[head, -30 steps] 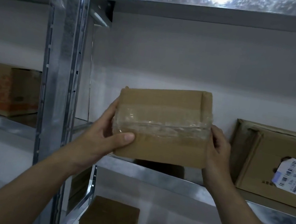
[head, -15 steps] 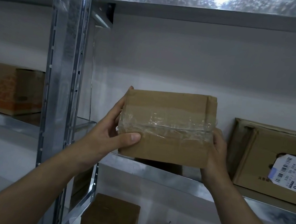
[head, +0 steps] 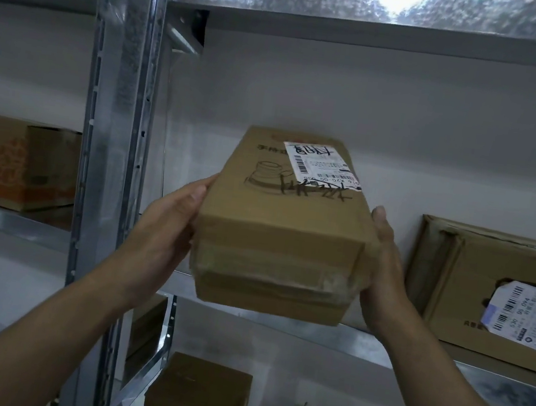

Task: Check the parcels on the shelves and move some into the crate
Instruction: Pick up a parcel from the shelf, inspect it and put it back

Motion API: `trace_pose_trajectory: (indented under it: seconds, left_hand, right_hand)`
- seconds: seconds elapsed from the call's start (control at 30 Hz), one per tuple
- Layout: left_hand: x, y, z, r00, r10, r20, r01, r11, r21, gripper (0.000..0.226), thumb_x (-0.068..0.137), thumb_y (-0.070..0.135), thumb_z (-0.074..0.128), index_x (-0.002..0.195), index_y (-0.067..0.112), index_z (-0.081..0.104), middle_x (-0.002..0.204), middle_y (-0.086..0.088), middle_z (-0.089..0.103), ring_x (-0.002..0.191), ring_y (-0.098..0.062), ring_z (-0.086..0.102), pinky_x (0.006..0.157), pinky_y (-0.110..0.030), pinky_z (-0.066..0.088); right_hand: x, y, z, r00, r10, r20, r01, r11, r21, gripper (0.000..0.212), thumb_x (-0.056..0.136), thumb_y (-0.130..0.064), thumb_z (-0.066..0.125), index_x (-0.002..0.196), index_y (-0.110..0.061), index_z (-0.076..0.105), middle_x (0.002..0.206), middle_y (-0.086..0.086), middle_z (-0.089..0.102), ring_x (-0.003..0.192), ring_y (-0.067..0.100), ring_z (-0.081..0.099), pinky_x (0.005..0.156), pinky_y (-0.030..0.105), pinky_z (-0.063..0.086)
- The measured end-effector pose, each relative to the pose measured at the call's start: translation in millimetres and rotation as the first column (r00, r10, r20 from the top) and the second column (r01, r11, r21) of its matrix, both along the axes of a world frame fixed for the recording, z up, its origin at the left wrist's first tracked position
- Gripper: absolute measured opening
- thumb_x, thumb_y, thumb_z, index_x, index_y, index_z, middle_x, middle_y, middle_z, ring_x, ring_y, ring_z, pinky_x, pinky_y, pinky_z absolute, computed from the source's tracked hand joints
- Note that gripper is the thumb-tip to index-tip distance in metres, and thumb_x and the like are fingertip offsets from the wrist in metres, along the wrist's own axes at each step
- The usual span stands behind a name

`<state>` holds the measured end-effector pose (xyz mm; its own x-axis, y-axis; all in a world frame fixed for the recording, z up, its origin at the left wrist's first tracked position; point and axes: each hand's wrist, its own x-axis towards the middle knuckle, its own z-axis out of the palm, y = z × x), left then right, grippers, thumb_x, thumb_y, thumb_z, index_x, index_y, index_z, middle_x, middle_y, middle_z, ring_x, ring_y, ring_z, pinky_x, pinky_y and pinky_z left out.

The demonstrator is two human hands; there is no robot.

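Tipped since a second ago so its label [head: 321,165] faces up, the parcel [head: 282,228] hangs before the shelf [head: 377,348], left hand [head: 162,230] and right hand [head: 385,262] pressing its sides, fingers hidden; weak side pressure could drop it.

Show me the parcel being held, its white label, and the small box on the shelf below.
held parcel [head: 282,216], head view, bare cardboard below the label.
white label [head: 319,163], head view, middle of the sticker.
small box [head: 201,385], head view, its brown top face.
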<state>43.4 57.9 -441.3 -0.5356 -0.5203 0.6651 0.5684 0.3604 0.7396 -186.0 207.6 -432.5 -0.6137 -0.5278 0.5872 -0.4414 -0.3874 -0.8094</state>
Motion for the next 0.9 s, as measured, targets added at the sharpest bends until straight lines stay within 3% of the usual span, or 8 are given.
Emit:
trace_pose_trajectory:
  seconds: [0.03,0.1,0.2,0.43,0.63,0.73,0.8,0.9]
  left_hand:
    - [0.6,1.0,1.2,1.000,0.012,-0.020,-0.012,1.000,0.006,0.043,0.102,0.052,0.046,0.129,0.032,0.072,0.127,0.000,0.076,0.120,-0.021,0.070,0.090,-0.030,0.061]
    - [0.2,1.9,3.6,0.999,0.012,-0.047,-0.011,1.000,0.019,0.042,0.100,0.050,0.050,0.128,0.026,0.070,0.121,-0.002,0.077,0.112,-0.020,0.074,0.083,-0.026,0.062]
    - [-3.5,-2.7,7.5,0.996,0.028,-0.089,-0.023,0.998,0.054,0.037,0.100,0.030,0.053,0.134,0.018,0.063,0.125,-0.003,0.075,0.111,-0.019,0.073,0.084,-0.030,0.064]
    - [-9.6,-12.5,6.0,0.985,0.161,-0.059,-0.167,0.979,-0.113,0.058,0.099,-0.004,0.060,0.149,0.025,0.057,0.144,0.006,0.066,0.134,-0.014,0.062,0.107,-0.033,0.054]
    - [-18.5,-16.4,-2.0,0.931,0.366,-0.011,-0.365,0.930,0.030,0.032,0.096,-0.007,0.067,0.121,0.013,0.070,0.108,0.009,0.078,0.098,-0.003,0.074,0.082,-0.022,0.063]
    - [-21.7,-9.3,-4.9,0.980,0.200,0.001,-0.195,0.956,0.220,0.022,0.110,0.007,0.050,0.102,0.006,0.070,0.080,0.002,0.078,0.072,-0.012,0.076,0.059,-0.024,0.060]
    - [-21.0,-7.0,-6.5,0.993,0.118,-0.010,-0.112,0.965,0.239,0.029,0.112,0.009,0.045,0.094,0.008,0.068,0.075,-0.001,0.077,0.069,-0.015,0.076,0.057,-0.025,0.060]
    - [-22.5,-3.9,-10.1,0.992,0.124,-0.023,-0.118,0.978,0.174,0.016,0.107,0.003,0.052,0.106,0.004,0.068,0.082,0.003,0.079,0.075,-0.010,0.077,0.061,-0.019,0.059]
  right_hand:
    - [0.8,1.3,3.6,0.998,0.053,-0.034,-0.053,0.999,0.012,0.079,0.079,-0.094,0.048,0.130,-0.039,0.072,0.135,0.003,0.070,0.122,0.022,0.068,0.113,0.053,0.049]
    - [4.6,4.1,10.5,0.983,0.126,-0.136,-0.124,0.992,0.024,0.081,0.079,-0.094,0.048,0.143,-0.045,0.063,0.146,0.000,0.063,0.133,0.020,0.062,0.116,0.052,0.046]
    - [7.1,5.2,18.1,0.961,0.174,-0.216,-0.179,0.984,-0.004,0.065,0.091,-0.063,0.055,0.152,-0.042,0.054,0.155,-0.005,0.057,0.142,0.017,0.055,0.121,0.053,0.041]
    - [6.5,11.2,11.2,0.938,0.179,-0.296,-0.209,0.975,-0.072,0.071,0.097,0.009,0.063,0.156,-0.028,0.047,0.152,-0.010,0.060,0.137,0.016,0.060,0.108,0.037,0.056]
    - [9.1,9.5,5.9,0.953,0.091,-0.290,-0.130,0.985,-0.116,0.061,0.081,0.011,0.085,0.125,-0.019,0.054,0.141,0.009,0.059,0.127,0.024,0.065,0.104,0.041,0.059]
    - [5.0,10.2,-0.7,0.919,0.038,-0.393,-0.070,0.995,-0.070,0.071,0.077,0.001,0.091,0.135,-0.015,0.052,0.137,0.018,0.058,0.123,0.027,0.062,0.102,0.036,0.058]
    - [3.1,10.6,-6.1,0.906,0.052,-0.420,-0.082,0.995,-0.053,0.073,0.077,0.000,0.092,0.137,-0.012,0.052,0.133,0.014,0.059,0.128,0.025,0.059,0.106,0.035,0.056]
    - [2.6,9.8,-10.7,0.894,0.023,-0.448,-0.047,0.998,-0.041,0.072,0.070,-0.016,0.100,0.122,-0.020,0.051,0.149,0.011,0.055,0.131,0.020,0.059,0.097,0.025,0.057]
